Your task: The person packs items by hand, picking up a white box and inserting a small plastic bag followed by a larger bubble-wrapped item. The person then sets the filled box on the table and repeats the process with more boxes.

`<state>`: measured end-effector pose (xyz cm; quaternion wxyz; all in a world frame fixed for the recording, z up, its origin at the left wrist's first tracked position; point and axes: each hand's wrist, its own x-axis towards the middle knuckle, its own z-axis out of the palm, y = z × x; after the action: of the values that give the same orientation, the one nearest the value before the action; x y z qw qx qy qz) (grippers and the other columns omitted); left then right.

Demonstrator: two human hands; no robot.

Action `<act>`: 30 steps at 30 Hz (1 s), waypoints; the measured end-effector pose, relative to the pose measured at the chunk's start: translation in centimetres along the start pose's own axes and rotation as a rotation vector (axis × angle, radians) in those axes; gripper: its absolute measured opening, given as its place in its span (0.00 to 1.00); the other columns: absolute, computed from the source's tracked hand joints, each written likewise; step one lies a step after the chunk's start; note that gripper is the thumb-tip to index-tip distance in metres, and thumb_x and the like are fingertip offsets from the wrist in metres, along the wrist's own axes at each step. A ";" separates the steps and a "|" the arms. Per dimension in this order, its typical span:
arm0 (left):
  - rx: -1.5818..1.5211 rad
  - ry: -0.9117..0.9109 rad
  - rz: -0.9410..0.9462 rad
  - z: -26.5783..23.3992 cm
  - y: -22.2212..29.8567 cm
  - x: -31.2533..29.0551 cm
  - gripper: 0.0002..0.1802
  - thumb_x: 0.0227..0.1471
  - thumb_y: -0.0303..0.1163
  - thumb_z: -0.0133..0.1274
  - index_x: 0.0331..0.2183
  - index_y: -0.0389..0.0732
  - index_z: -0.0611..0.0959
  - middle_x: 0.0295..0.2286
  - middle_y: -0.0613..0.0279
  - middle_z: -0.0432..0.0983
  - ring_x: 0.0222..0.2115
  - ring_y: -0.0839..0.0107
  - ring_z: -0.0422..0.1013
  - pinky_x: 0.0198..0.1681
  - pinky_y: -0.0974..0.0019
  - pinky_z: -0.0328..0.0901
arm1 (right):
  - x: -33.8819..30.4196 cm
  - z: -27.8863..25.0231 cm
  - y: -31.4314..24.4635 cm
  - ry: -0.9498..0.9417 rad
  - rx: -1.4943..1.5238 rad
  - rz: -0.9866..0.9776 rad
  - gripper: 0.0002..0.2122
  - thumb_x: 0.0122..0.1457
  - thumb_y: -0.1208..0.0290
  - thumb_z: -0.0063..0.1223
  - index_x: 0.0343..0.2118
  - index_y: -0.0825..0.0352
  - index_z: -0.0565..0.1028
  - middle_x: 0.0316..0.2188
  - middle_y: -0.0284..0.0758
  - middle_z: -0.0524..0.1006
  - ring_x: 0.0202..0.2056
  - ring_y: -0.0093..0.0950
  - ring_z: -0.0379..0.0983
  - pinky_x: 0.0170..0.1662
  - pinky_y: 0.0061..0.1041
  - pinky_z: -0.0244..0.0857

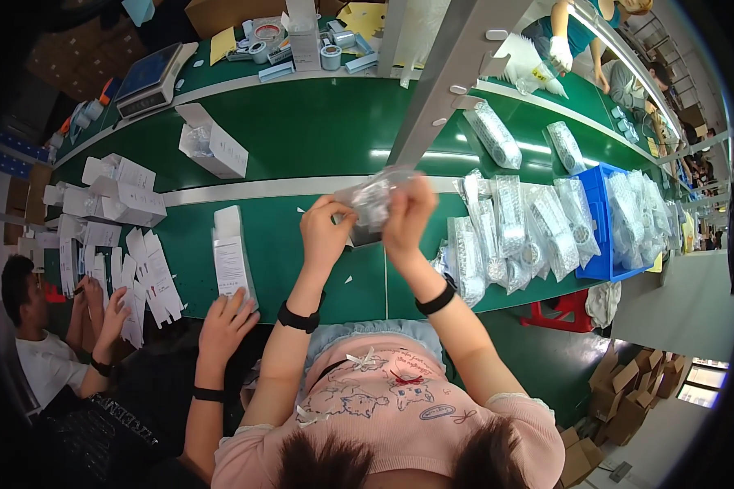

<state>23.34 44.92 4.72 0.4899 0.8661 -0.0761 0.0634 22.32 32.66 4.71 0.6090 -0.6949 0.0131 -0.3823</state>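
Observation:
My left hand (326,231) and my right hand (409,218) are raised over the green bench, holding a clear bubble-wrapped package (369,198) between them. The right fingers wrap its right side, slightly smeared by motion. At its lower left edge my left thumb and fingers pinch. What the wrap contains is too blurred to name. Just beneath, partly hidden by the hands, a small open box (365,235) shows on the bench. To the right of my hands lies a pile of bubble-wrapped shower heads (510,220).
A co-worker's hand (227,330) touches a white carton (230,253) at my left. Flattened cartons (151,277) and open white boxes (126,191) lie farther left. A blue crate (599,216) with wrapped packages stands right. A grey post (440,90) rises ahead.

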 end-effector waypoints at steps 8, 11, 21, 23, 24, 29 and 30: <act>-0.163 0.014 -0.072 -0.3 -2.1 -0.2 0.08 0.31 0.21 0.55 0.23 0.34 0.80 0.27 0.59 0.75 0.27 0.66 0.71 0.28 0.69 0.63 | -0.1 -3.1 -0.3 -0.646 -0.532 -0.536 0.08 0.41 0.75 0.55 0.28 0.63 0.73 0.26 0.31 0.70 0.39 0.34 0.65 0.48 0.42 0.52; -0.250 0.002 -0.084 -0.1 -2.3 -0.1 0.07 0.31 0.18 0.55 0.22 0.33 0.80 0.25 0.63 0.74 0.24 0.74 0.69 0.25 0.73 0.61 | -0.4 -4.7 -1.3 -0.809 -0.583 -0.480 0.10 0.39 0.73 0.58 0.27 0.62 0.74 0.29 0.31 0.71 0.44 0.34 0.63 0.53 0.45 0.47; -0.110 0.110 0.028 -4.6 -5.0 -1.0 0.29 0.35 0.29 0.61 0.42 0.36 0.70 0.47 0.52 0.60 0.49 0.59 0.57 0.49 0.59 0.55 | -0.9 -4.9 1.8 -0.507 -0.022 -0.057 0.34 0.36 0.68 0.65 0.50 0.62 0.63 0.50 0.38 0.61 0.54 0.33 0.54 0.59 0.40 0.39; 0.638 0.231 -0.067 -7.8 -7.1 -1.9 0.41 0.32 0.34 0.63 0.50 0.42 0.63 0.52 0.50 0.51 0.54 0.51 0.48 0.52 0.48 0.48 | -3.1 -5.1 5.2 -0.553 0.002 0.086 0.36 0.36 0.68 0.65 0.52 0.64 0.60 0.51 0.39 0.61 0.55 0.34 0.54 0.58 0.37 0.41; 0.924 0.233 -0.251 -9.3 -7.9 -2.7 0.47 0.30 0.37 0.64 0.53 0.45 0.59 0.55 0.50 0.45 0.55 0.47 0.45 0.52 0.43 0.45 | -4.0 -4.6 6.1 -0.608 0.036 0.238 0.38 0.36 0.68 0.65 0.53 0.65 0.57 0.51 0.40 0.60 0.55 0.34 0.54 0.58 0.35 0.43; 0.881 -0.036 -0.628 -11.9 -17.0 -9.1 0.59 0.26 0.40 0.66 0.57 0.50 0.49 0.56 0.50 0.40 0.52 0.45 0.47 0.44 0.35 0.51 | -3.3 1.4 6.3 -0.696 0.264 0.508 0.40 0.37 0.71 0.65 0.54 0.69 0.54 0.49 0.35 0.62 0.50 0.26 0.59 0.52 0.25 0.55; 0.816 -0.118 -0.621 -9.5 -15.0 -8.2 0.58 0.27 0.39 0.65 0.57 0.50 0.49 0.56 0.50 0.40 0.51 0.46 0.49 0.43 0.37 0.53 | -2.4 2.1 6.9 -0.676 0.237 0.508 0.40 0.37 0.71 0.65 0.54 0.69 0.54 0.49 0.35 0.62 0.50 0.26 0.59 0.52 0.25 0.55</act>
<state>17.82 61.30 -4.50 0.1027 0.9706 0.1880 -0.1096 24.86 33.75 -2.40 0.7292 -0.6810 -0.0604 0.0298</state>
